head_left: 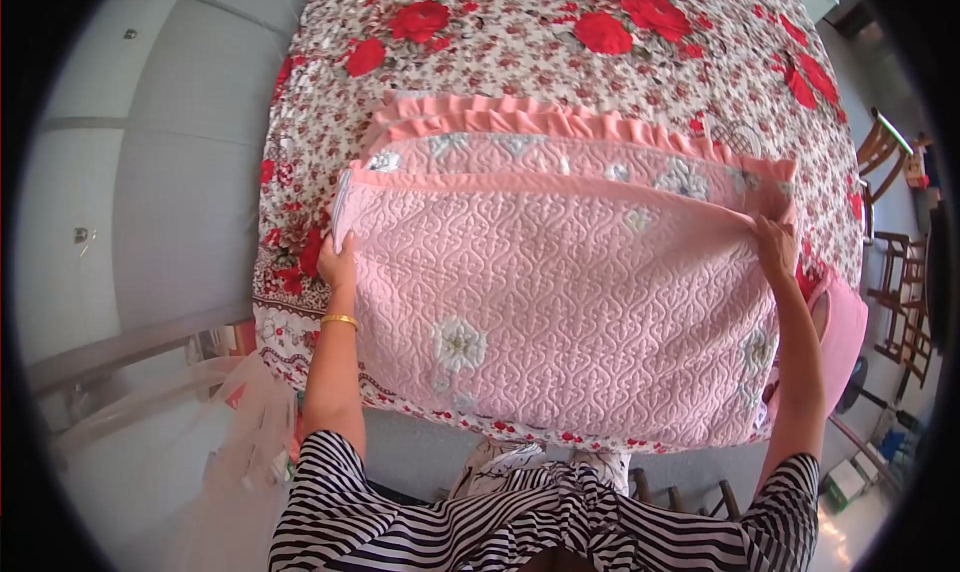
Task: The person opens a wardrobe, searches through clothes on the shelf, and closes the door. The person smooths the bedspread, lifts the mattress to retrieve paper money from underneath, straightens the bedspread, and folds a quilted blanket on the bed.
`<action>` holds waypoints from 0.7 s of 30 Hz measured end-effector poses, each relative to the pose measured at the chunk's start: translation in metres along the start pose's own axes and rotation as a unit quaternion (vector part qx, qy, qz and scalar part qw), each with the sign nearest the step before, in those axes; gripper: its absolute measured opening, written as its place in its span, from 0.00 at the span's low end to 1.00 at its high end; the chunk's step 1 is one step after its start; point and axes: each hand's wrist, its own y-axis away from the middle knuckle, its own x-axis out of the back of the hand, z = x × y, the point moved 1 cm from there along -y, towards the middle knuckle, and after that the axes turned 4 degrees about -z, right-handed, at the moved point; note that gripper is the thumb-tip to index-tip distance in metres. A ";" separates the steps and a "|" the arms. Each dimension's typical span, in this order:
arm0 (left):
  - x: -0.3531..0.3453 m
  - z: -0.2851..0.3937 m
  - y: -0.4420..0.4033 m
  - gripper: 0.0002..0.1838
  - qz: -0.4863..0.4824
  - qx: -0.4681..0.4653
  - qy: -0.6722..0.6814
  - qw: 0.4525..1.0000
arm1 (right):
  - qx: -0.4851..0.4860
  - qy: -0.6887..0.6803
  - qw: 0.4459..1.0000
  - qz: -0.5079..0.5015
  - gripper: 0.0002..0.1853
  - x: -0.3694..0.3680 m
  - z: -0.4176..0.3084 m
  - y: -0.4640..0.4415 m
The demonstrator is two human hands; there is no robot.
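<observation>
A pink quilted bed cover (560, 292) with pale flowers lies folded in layers on the floral cloth, its ruffled coral edge (560, 112) on the far side. My left hand (338, 260) grips the cover's left edge, thumb on top. At the upper right corner, my right hand (775, 247) is closed on the coral-bound edge of the top layer. That bound edge runs between both hands, a little short of the ruffle. The fingertips beneath the fabric are hidden.
Under the cover spreads a white cloth with red flowers (610, 32). Plain pink fabric (842, 337) hangs at the right edge. Sheer fabric (235, 472) drapes at lower left, near grey cabinets (200, 152). Wooden chairs (905, 312) stand on the right.
</observation>
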 end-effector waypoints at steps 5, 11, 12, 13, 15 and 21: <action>0.029 0.072 -0.050 0.17 0.146 -0.095 0.047 0.984 | -0.117 0.073 0.985 0.100 0.08 0.038 0.034 -0.036; -0.056 0.101 -0.112 0.25 -0.036 0.027 -0.014 0.999 | -0.323 0.197 0.925 0.018 0.18 0.001 0.025 -0.064; -0.076 0.090 -0.111 0.27 -0.166 0.028 0.082 0.982 | -0.309 0.196 0.929 -0.057 0.20 -0.020 0.028 -0.063; -0.087 0.094 -0.098 0.28 -0.184 0.000 0.088 0.979 | -0.289 0.198 0.926 -0.141 0.22 -0.048 0.040 -0.069; -0.082 0.078 -0.073 0.29 -0.185 -0.020 0.094 0.978 | -0.317 0.223 0.912 -0.135 0.22 -0.073 0.037 -0.059; 0.012 -0.028 0.007 0.22 -0.056 0.098 0.369 0.923 | -0.143 0.333 0.931 -0.044 0.24 -0.039 0.026 -0.042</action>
